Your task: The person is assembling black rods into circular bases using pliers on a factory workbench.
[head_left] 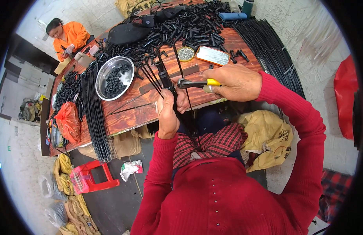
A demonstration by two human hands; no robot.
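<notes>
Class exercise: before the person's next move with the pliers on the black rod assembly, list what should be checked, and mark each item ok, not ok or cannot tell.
1. Left hand grips the black rod assembly firmly: ok.
2. Right hand holds the yellow-handled pliers: ok.
3. Plier tips meet the assembly: cannot tell, the fingers hide the contact.
4. Steel bowl of small black parts lies near the left hand: ok.
5. Work is held clear of the table edge: ok.

L hand [167,113] grips bundle of thin black rods [156,76] w/ black tube fitting [164,77], upright over wooden table [150,109] edge. R hand [235,83] holds yellow-handled pliers [195,83], tip at bundle. Steel bowl [114,77] of black rings nearby. Second person in orange [68,37] at far end.
</notes>
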